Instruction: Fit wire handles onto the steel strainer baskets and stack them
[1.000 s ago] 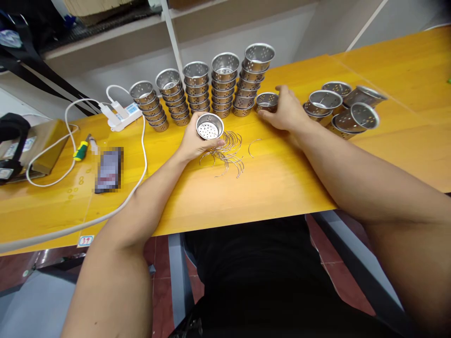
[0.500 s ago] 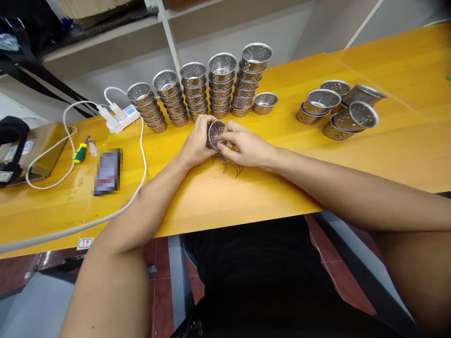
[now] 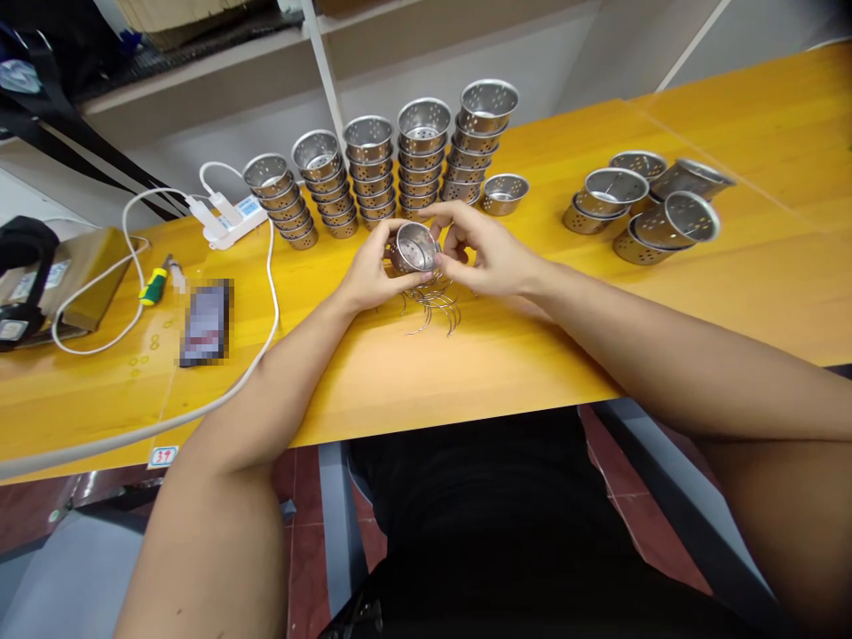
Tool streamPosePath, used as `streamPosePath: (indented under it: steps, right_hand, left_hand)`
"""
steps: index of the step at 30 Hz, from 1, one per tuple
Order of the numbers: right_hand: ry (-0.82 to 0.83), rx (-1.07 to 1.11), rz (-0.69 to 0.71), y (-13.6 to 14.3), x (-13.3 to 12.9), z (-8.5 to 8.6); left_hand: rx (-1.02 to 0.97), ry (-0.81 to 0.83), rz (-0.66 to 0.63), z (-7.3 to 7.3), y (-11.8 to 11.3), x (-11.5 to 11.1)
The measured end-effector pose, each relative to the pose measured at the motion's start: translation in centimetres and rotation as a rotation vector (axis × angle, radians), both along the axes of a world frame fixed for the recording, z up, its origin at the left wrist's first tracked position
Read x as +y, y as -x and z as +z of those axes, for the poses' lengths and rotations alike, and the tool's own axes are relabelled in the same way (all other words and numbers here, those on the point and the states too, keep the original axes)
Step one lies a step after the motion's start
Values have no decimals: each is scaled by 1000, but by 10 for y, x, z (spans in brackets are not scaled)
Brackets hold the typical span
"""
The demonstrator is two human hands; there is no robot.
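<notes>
A small perforated metal cup (image 3: 415, 248) is held above the table, its open mouth facing up towards me. My left hand (image 3: 371, 271) is closed round the cup's left side, thumb along its lower rim. At the cup's right rim, my right hand (image 3: 489, 253) has its thumb and forefinger close together; the other fingers are raised and bent. Whether something thin is between those fingertips is too small to tell. Under the cup lies a loose heap of thin curved metal wires (image 3: 436, 311) on the yellow table (image 3: 399, 390).
Several stacks of perforated cups (image 3: 369, 164) stand along the back, with a single cup (image 3: 504, 193) beside them. More cups (image 3: 675, 222) sit at the right. Leftwards are a power strip (image 3: 232, 224), white cable (image 3: 272, 293), phone (image 3: 205, 324), screwdriver (image 3: 154, 286) and cardboard box (image 3: 103, 280).
The cup has tipped to face more upward. My right hand's fingers have come out of the cup and shifted right to its rim, while my left hand still holds it.
</notes>
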State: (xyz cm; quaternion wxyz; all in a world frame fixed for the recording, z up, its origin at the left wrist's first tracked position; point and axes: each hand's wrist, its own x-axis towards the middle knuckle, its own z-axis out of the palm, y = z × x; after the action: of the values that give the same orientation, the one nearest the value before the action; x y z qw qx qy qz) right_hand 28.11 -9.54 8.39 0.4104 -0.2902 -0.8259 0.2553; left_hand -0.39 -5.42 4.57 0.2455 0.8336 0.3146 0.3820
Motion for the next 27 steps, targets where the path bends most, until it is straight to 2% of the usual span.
streamPosePath:
  steps: [5, 18, 23, 27]
  right_hand:
    - [-163, -149, 56, -23, 10, 11]
    - [-175, -70, 87, -21, 16, 5]
    - [-91, 33, 61, -20, 14, 12]
    - [86, 88, 168, -22, 10, 17]
  left_hand:
    - [-28, 8, -14, -1, 2, 1]
    - [-18, 30, -129, 2, 5, 6]
    - [-45, 14, -159, 4, 6, 6]
    - [-65, 8, -120, -5, 12, 14]
